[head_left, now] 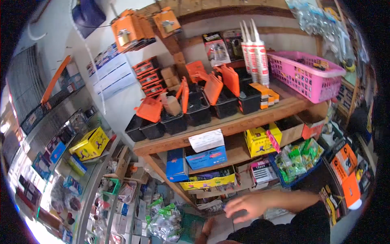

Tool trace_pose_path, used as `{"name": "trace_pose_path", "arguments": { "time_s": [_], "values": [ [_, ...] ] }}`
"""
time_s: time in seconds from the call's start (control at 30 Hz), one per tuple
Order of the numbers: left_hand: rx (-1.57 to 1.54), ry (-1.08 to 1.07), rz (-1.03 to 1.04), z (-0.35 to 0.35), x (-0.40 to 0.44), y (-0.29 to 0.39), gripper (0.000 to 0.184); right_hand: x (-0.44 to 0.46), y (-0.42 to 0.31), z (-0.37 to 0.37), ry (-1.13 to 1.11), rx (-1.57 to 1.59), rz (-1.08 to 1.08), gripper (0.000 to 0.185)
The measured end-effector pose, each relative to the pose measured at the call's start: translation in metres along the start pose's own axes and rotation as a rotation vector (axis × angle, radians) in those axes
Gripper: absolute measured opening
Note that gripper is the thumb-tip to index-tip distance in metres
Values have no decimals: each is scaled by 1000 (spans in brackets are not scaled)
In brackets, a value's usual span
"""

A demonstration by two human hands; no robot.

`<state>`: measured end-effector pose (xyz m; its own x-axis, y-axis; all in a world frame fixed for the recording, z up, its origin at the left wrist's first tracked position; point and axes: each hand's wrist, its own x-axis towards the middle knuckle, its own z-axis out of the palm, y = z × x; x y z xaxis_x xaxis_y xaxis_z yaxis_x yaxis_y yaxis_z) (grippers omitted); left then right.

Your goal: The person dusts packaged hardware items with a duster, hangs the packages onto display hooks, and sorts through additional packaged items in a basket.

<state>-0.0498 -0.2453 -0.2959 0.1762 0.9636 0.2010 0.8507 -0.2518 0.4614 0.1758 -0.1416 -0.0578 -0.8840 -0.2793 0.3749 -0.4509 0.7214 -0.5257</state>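
Observation:
My right hand [250, 205] reaches in from the lower right, in front of the shelf's lower level. Its fingers are stretched and a little bent, with a gap below them and nothing visible in them. Lower down, my left hand [206, 229] shows only in part, dark and blurred, beside a green crate [191, 227]; its fingers cannot be made out. Nearest above the right hand are a long yellow box [211, 181] with packets inside and a white-and-black box [263, 174]. Clear packets with green labels [164, 221] lie left of the crate.
A wooden shelf [227, 125] carries black bins with orange lids [198, 110], sealant tubes [256, 59] and a pink basket [306, 75]. Below stand blue boxes [207, 157] and a blue basket [290, 181] of packets. A glass display case [83, 191] borders the left.

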Motion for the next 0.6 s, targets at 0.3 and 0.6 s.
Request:
{"name": "trace_pose_path", "arguments": {
  "time_s": [0.3,0.6],
  "values": [
    [-336,-149,-124,135,27,51,26,-572,178,384,-49,267,1020,24],
    [-678,-285,-328,273,60,193,28,-525,24,277,712,1111,1750,42]
  ]
}}
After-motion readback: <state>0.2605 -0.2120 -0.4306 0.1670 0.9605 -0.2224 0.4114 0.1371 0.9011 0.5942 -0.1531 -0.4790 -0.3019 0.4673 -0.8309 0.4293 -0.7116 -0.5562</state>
